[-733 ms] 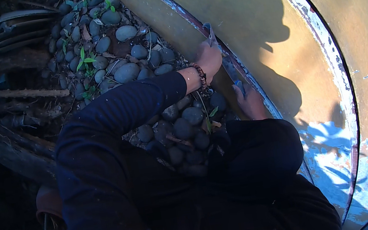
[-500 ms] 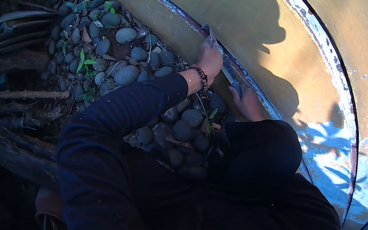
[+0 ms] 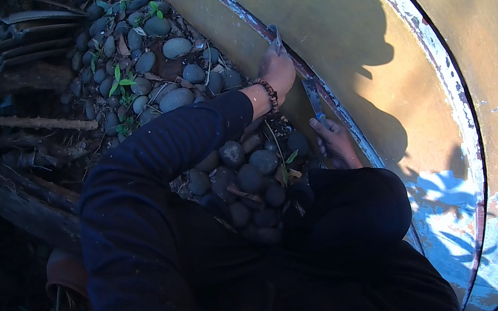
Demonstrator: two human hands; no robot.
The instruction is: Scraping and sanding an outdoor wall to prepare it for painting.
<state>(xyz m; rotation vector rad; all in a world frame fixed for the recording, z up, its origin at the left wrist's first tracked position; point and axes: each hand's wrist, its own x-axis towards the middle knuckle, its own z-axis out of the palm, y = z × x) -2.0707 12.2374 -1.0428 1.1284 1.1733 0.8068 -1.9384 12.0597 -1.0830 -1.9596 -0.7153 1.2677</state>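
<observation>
Pot (image 3: 65, 272), reddish, lower L of frame, contents unclear; L hand (image 3: 277, 74), mid-frame, closed on thin grey piece (image 3: 274, 34); R hand (image 3: 336, 145) curled round blue-handled scraper (image 3: 313, 98).

**Open to the right, hemmed in on the left**

The widest free room lies right of the chipped rim (image 3: 244, 14), over the curved yellow wall (image 3: 332, 21). Along the rim the way is taken: the left grip (image 3: 278, 72) is right beside it, a thin grey piece (image 3: 275, 37) jutting out on the far side, and the blade (image 3: 312, 96) in the right grip (image 3: 335, 144) stands in the gap between the two. A bent knee (image 3: 359, 200) closes the near side.

The dark left sleeve (image 3: 175, 137) bars the stones (image 3: 177, 48) like a beam — beyond it they can be reached from above, past green shoots (image 3: 119, 81). Farther left, a branch (image 3: 28, 121) obstructs.
</observation>
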